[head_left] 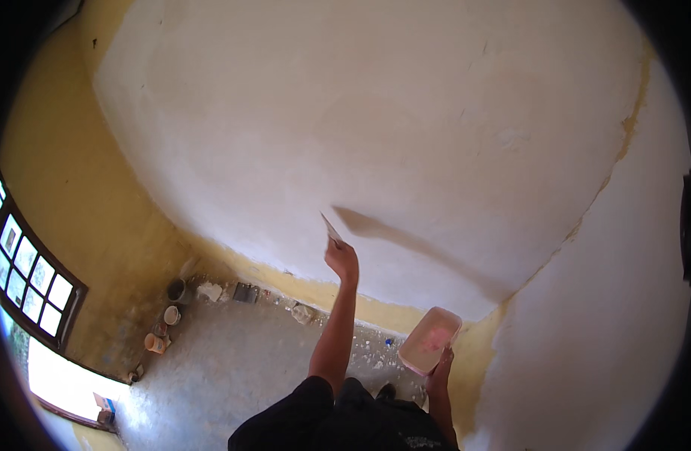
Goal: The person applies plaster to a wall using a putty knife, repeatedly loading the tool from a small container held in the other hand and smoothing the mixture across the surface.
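Observation:
My left hand (341, 259) is raised in front of the wall, its fingers closed around the handle of a putty knife (330, 227). The thin blade points up and to the left, and I cannot tell whether it touches the wall. Lower and to the right, my right hand (440, 368) grips a pinkish rectangular plastic tub (415, 347) by its near end. Pink and whitish material lies inside the tub. The large wall (375, 120) ahead has a whitish coat with faint beige patches, and the shadow of my arm falls across it.
A yellow wall (75, 150) with a dark-framed window (33, 278) stands at left. Along the floor's edge are a dark bucket (177, 290), a white bucket (172, 316), an orange-and-white container (156, 343), a dark flat piece (245, 293) and a pale bag-like lump (302, 313). White splatters dot the floor (232, 368).

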### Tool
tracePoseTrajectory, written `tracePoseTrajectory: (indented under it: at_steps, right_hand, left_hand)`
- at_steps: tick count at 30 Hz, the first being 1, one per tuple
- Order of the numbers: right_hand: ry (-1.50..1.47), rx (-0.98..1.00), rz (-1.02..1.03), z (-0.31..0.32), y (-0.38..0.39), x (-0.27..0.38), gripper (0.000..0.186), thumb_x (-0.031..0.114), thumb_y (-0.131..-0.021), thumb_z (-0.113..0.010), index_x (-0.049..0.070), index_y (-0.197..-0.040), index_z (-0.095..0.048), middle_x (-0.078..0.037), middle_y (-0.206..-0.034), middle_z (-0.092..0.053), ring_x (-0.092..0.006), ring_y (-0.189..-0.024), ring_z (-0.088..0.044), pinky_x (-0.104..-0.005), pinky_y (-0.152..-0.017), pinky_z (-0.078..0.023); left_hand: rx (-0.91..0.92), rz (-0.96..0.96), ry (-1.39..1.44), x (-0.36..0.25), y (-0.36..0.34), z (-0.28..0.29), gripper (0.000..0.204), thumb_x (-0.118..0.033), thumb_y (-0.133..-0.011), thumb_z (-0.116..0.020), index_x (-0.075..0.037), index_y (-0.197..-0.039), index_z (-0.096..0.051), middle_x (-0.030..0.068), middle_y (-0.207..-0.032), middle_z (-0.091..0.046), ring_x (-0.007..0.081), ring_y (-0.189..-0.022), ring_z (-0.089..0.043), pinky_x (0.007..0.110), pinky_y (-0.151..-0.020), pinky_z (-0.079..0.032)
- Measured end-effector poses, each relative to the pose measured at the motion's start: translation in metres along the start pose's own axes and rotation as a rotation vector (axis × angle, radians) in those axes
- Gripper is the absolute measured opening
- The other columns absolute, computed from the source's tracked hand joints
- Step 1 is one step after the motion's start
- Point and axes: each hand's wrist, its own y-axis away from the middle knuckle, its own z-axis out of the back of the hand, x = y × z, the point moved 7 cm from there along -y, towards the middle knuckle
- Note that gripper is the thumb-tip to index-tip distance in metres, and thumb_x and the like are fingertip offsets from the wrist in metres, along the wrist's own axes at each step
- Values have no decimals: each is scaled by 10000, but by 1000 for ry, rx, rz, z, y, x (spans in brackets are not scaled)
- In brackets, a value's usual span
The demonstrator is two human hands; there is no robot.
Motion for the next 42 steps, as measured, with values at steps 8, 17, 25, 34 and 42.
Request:
tracePoseTrajectory:
  at_steps: [8,17,25,34,42]
  right_hand:
    - [44,-63,-60,-5,6,8,487,445,-989,-468,74,-1296,-401,-112,-1260,-495,-248,-1172,-534,-415,-965,-480]
    - [8,21,-28,5,-10,-3,541,455,-986,-467,57,-1344,-391,-120,-1235,-519,-252,-1141,-559,-408,-953,-494]
    - [-11,13,-23,3,4,5,603,430,-983,-495,50,-1400,-282,-152,-1272,-470,-270,-1117,-567,-392,-875,-535]
    - [14,-41,-23,1,6,22,510,413,-995,-462,71,-1364,-382,-94,-1266,-518,-240,-1171,-534,-406,-972,-473]
    - [28,26,-28,-4,5,16,507,419,-997,-457,72,-1362,-390,-96,-1253,-526,-235,-1153,-548,-390,-958,-484]
  left_hand:
    - [12,-109,-38,-147,-18,-33,322,-33,-807,-525,18,-1097,-655,253,-680,-615,422,-622,-606,477,-572,-465]
    - [490,-453,95,-181,97,-42,428,13,-853,-515,-21,-1275,-574,203,-1044,-674,348,-831,-681,404,-697,-553]
    - [22,-340,-135,-93,3,-59,471,28,-894,-471,-2,-1364,-454,212,-1391,-475,368,-1251,-494,420,-893,-526]
    - [472,-456,2,-5,156,-55,494,30,-846,-502,-28,-1337,-510,209,-1219,-610,341,-1011,-654,394,-713,-569]
    - [-63,186,193,2,-59,-21,218,-18,-803,-488,51,-920,-658,258,-777,-654,451,-724,-615,509,-657,-460]
